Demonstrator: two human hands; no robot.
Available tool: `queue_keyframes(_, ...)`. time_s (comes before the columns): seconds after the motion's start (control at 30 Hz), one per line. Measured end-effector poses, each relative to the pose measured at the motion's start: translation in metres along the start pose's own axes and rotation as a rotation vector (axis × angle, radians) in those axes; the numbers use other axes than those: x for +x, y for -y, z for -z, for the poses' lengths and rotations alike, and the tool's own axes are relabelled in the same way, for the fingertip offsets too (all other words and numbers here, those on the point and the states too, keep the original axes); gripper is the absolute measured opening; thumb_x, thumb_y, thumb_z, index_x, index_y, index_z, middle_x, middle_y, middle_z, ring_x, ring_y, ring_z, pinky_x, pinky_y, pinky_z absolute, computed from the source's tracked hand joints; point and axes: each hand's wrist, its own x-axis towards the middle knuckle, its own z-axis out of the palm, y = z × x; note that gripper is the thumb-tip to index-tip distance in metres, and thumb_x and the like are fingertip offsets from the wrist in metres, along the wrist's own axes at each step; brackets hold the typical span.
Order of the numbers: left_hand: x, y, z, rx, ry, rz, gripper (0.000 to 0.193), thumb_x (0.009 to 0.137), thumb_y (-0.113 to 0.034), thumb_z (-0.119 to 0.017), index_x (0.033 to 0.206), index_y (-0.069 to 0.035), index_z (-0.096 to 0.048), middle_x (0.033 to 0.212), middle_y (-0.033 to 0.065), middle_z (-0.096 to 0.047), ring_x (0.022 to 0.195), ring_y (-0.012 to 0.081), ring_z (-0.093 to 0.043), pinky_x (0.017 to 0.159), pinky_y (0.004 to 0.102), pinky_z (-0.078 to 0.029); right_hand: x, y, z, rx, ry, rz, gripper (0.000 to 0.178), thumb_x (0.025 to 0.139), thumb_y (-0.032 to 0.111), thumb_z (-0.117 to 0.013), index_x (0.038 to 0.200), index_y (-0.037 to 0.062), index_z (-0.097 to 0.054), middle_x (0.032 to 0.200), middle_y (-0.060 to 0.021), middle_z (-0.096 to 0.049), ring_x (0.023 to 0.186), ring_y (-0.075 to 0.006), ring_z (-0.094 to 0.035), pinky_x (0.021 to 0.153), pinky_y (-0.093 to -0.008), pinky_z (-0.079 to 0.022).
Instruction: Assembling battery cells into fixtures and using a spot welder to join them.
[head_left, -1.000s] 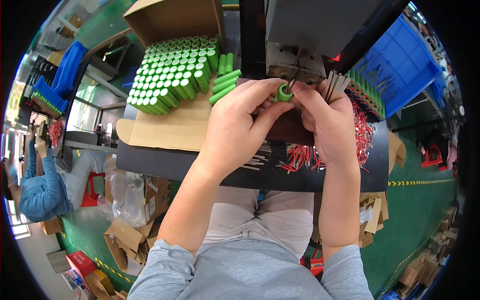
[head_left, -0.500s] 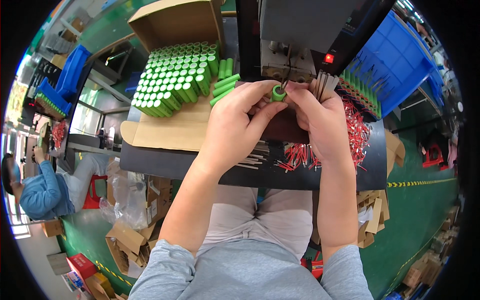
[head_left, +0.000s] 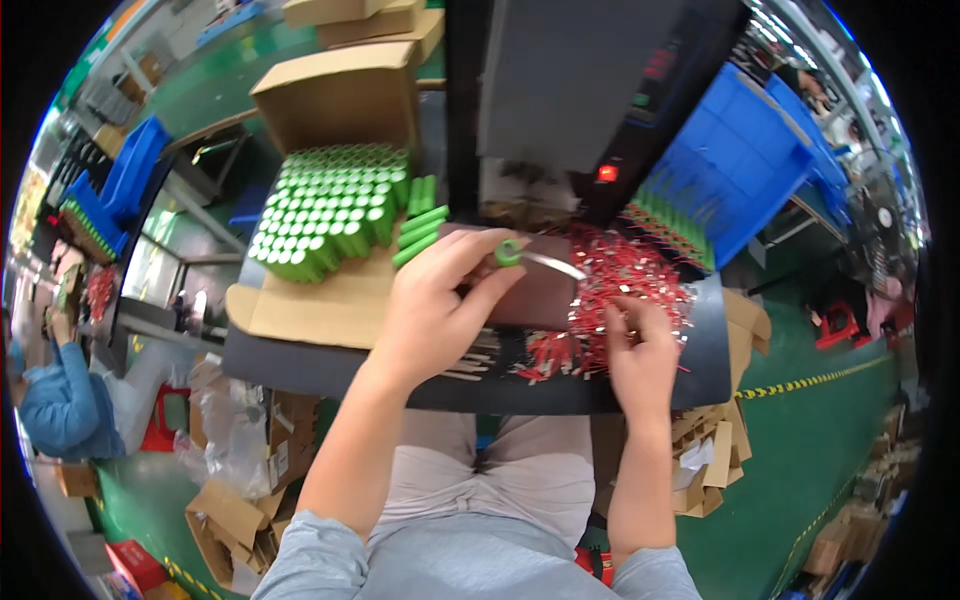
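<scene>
My left hand (head_left: 440,290) pinches a green cylindrical battery cell (head_left: 508,252) by its side, with one ring-shaped end showing. From that end a thin silver metal strip (head_left: 555,264) sticks out to the right. Over the pile of small red pieces with silver ends (head_left: 635,262), my right hand (head_left: 645,355) reaches down with bent fingers. A gap shows between its thumb and forefinger, and I see nothing held there. Loose green cells (head_left: 420,235) lie just beyond my left hand. Flat metal strips (head_left: 470,362) lie at the table's near side.
A dark machine (head_left: 560,100) with a lit red switch (head_left: 607,174) stands ahead. Many upright green cells (head_left: 325,215) fill an opened cardboard box (head_left: 300,315) at left. A blue bin (head_left: 740,165) stands at right beside a row of cells with strips (head_left: 670,225). Another person (head_left: 70,390) sits far left.
My right hand has left the cell and moved right and nearer, to the red pile; the strips it held no longer show. My left hand has drawn the cell back from the machine.
</scene>
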Motion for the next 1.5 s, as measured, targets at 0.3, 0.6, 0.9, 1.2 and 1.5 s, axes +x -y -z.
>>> queue_keyframes(0.3,-0.02,-0.007,0.021,-0.296,0.075,0.207,0.034,0.108,-0.008,-0.054,0.141,0.001,-0.057,0.098,0.0042,-0.063,0.087,0.0107,-0.06,0.082,0.0244,-0.047,-0.014,-0.006,-0.015,-0.142,-0.014,0.071,0.025,0.089,0.021,-0.08,0.112,0.0122,-0.077,0.102,-0.0092,-0.071,0.095,-0.0311,-0.073,0.08,-0.0414,-0.06)
queue_keyframes(0.6,-0.008,-0.024,0.043,-0.262,0.043,0.294,0.024,0.101,-0.001,-0.066,0.124,-0.001,-0.058,0.093,0.0027,-0.063,0.068,0.0067,-0.058,0.055,0.0205,-0.045,-0.013,-0.014,-0.008,-0.057,-0.025,0.048,0.015,0.089,0.02,-0.08,0.1,0.0117,-0.076,0.096,-0.0067,-0.069,0.087,-0.0302,-0.072,0.075,-0.0414,-0.059)
queue_keyframes(0.9,0.014,-0.019,0.027,-0.281,-0.073,0.285,0.021,0.094,0.007,-0.069,0.112,0.001,-0.062,0.096,0.0019,-0.067,0.08,0.0057,-0.061,0.072,0.0212,-0.05,-0.013,-0.014,-0.011,-0.055,-0.005,0.037,0.014,0.092,0.021,-0.079,0.099,0.0088,-0.075,0.1,-0.0079,-0.071,0.09,-0.0311,-0.072,0.077,-0.0414,-0.058)
queue_keyframes(1.2,0.005,0.001,0.007,-0.306,0.081,0.232,0.023,0.097,0.007,-0.067,0.119,0.003,-0.063,0.111,0.0045,-0.071,0.094,0.0093,-0.066,0.088,0.0251,-0.055,-0.013,-0.017,-0.008,0.091,-0.11,0.103,0.014,0.091,0.015,-0.081,0.094,0.0039,-0.074,0.09,-0.0105,-0.068,0.082,-0.0298,-0.068,0.073,-0.0392,-0.055)
queue_keyframes(1.5,0.001,0.012,0.004,-0.165,0.035,0.114,0.027,0.094,0.003,-0.075,0.119,0.005,-0.067,0.109,0.0021,-0.07,0.077,0.0054,-0.061,0.069,0.0213,-0.051,-0.013,-0.01,-0.003,0.247,-0.08,0.137,0.009,0.089,0.006,-0.083,0.094,0.0033,-0.076,0.089,-0.0095,-0.07,0.082,-0.0218,-0.07,0.072,-0.0332,-0.055)
